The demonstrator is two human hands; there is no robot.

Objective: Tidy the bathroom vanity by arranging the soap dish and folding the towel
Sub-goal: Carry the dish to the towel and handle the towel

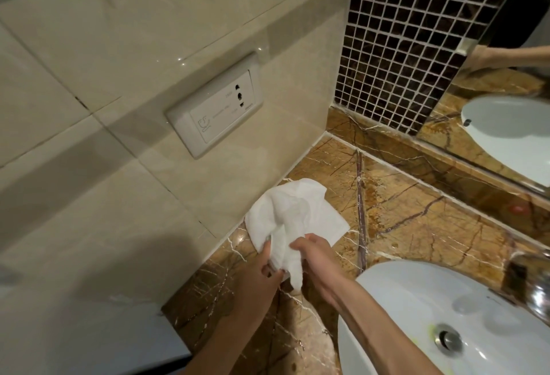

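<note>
Down on the brown veined marble countertop [416, 226], a crumpled white cloth towel [293, 214] lay bunched against the foot of the cream tiled wall [119, 196], left of the white oval ceramic basin [416, 315]. Its far part spread flat on the stone in a rough square with one corner toward the wall, while its near part was gathered into soft folds and lifted slightly off the surface, a loose tail hanging down between the two hands. The left hand [262, 279] was closed on the towel's near left edge, fingers curled round the fabric. The right hand [315, 258] pinched the bunched middle of the towel between thumb and fingers, forearm reaching in over the rim of the basin.

On the wall above the towel sat a white rectangular shaver socket plate [215, 107], with a small face-like shaver symbol at its left end; the faint grey lettering beside its three holes was too small to read. A chrome tap [535, 285] stood blurred at the right edge, and a chrome drain plug [448, 337] sat in the basin. Beyond the counter rose a dark brown mosaic tile panel [401, 32] and a mirror [512, 107] reflecting basin and arm.
</note>
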